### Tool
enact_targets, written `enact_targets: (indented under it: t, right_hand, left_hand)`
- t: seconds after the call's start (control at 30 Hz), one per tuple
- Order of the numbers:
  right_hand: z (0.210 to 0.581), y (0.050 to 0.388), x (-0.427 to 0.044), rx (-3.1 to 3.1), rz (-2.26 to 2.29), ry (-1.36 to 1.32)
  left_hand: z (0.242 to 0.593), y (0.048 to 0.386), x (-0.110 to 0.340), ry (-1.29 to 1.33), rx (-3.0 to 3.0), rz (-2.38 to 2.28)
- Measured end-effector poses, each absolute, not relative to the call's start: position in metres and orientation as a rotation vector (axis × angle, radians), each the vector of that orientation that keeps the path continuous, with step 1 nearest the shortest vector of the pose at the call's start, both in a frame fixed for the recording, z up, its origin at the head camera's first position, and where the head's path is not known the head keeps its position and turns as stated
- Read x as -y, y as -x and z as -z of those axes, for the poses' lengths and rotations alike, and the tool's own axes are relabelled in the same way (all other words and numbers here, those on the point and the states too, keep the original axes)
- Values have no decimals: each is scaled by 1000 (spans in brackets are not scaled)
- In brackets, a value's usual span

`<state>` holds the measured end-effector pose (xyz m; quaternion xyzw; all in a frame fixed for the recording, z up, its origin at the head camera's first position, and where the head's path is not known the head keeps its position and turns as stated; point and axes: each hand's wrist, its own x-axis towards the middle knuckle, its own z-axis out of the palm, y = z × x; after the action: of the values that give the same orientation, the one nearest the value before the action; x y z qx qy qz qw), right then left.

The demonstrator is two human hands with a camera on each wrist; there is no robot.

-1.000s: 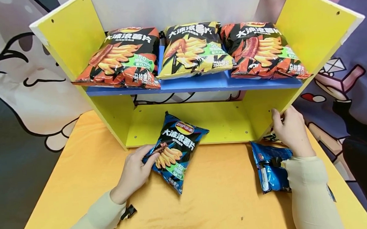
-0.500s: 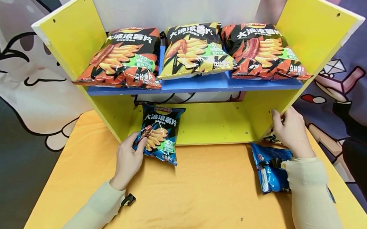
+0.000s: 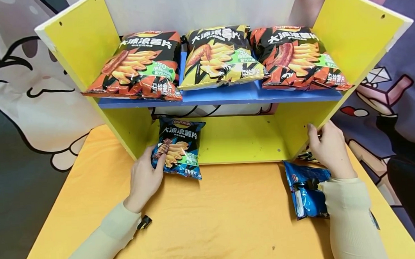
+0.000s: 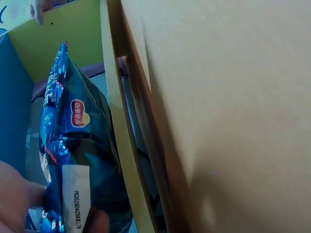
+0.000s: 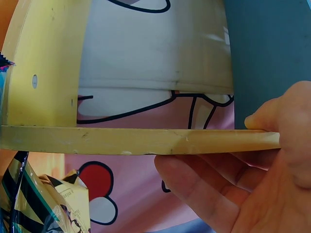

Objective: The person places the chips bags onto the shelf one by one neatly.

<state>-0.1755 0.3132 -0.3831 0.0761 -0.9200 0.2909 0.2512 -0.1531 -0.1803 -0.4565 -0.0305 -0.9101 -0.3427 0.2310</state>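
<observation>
L hand (image 3: 144, 183) pinches the L side of a blue/black chip bag (image 3: 179, 148), thumb on front, other fingers mostly hidden; bag's in lower bay of yellow shelf unit (image 3: 241, 139), L end, jutting past front edge. Farther R, blue pack (image 3: 311, 204) lies on table (image 3: 233, 218), & R hand (image 3: 331, 151) grips unit's side panel (image 3: 359, 33) btwn thumb & fingers.

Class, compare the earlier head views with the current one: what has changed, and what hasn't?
The left hand and its blue bag moved forward and left, bringing the bag's top in front of the lower board's left part. The bag also turned counterclockwise, losing its rightward slant. Nothing was newly grasped or released. The right hand stayed on the side panel; the three upper bags stayed put.
</observation>
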Motion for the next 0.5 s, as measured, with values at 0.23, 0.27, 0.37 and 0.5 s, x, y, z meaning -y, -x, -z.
enact_targets:
  t: [0.23, 0.27, 0.37, 0.5]
  right_hand:
    - [383, 175, -312, 2504, -799, -203]
    - [382, 175, -312, 2506, -803, -201]
    - [382, 175, -313, 2513, -819, -197]
    - [382, 175, -313, 2515, -818, -197]
  left_hand:
    - [458, 146, 180, 131, 2527, 823]
    - [458, 145, 179, 149, 2517, 797]
    - [459, 142, 178, 221, 2470, 717]
    - [456, 140, 174, 356, 2404, 607]
